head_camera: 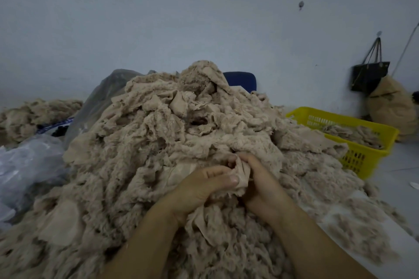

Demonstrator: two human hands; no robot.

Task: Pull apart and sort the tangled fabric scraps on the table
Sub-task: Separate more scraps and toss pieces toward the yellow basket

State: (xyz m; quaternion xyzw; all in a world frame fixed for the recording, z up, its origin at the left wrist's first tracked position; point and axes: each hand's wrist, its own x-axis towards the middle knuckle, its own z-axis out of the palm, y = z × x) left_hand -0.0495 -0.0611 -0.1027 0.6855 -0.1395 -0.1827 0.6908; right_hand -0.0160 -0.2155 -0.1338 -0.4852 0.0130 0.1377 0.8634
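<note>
Your two hands meet low on the near slope of the big heap of beige fabric scraps [172, 138], which fills the middle of the view and rises toward the wall [204, 18]. Between them you hold one small scrap [243, 173], bunched up and touching both hands, its lower edge running straight into the tangle underneath.

Your left hand [199, 188] comes in from the lower left with its fingers curled. Its thumb presses the scrap from the left side. Your right hand [260, 184] comes in from the lower right, just beside the left, and its fingers are folded over the scrap's top and right side. Both hands have a closed grip on this same piece. You cannot tell how much of it is free of the heap.

More scraps lie in the yellow basket [367, 154] to the right of the heap, apart from your hands. A smaller heap [34, 115] sits far left, and a clear plastic bag [29, 165] lies just beside the main heap's left edge. A grey bag [106, 95] and a blue chair back [243, 79] show behind the heap. A black handbag [369, 75] hangs on the wall at the right, above a tan sack [392, 108].
</note>
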